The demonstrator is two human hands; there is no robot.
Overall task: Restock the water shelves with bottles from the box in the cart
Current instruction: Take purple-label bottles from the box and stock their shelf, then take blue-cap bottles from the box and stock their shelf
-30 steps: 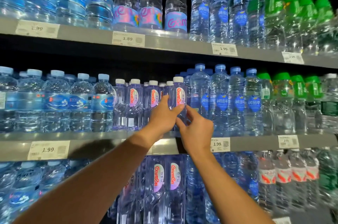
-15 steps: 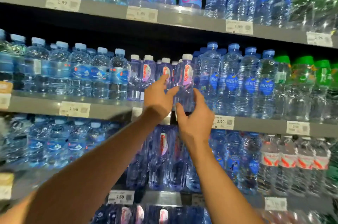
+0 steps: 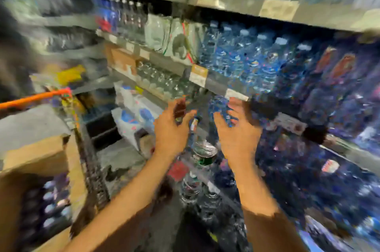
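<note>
Both bare arms reach forward, empty.
Left hand [image 3: 169, 131] and right hand [image 3: 238, 134] side by side, fingers loosely spread.

Pretty blurry shot, but both arms are bare right up to the bottom of the frame, no sleeves, and nothing on the left hand [image 3: 169, 131] or right hand [image 3: 238, 135]: no gloves, watch or rings.

Heavy motion blur; finishes read only roughly.
Bottles [image 3: 255, 60] on shelves, 2 o'clock: clear glossy plastic, bright glints.
Shelf edge [image 3: 242, 8], 12 o'clock: matt grey, looks like metal; paper price tags [image 3: 278, 9] on it.
Box [image 3: 39, 155], 9 o'clock: matt brown cardboard.
Cart handle [image 3: 35, 97], 10 o'clock: smooth orange, plastic-looking.
Bottle caps in box [image 3: 49, 208], 8 o'clock: pale, slightly shiny.
</note>
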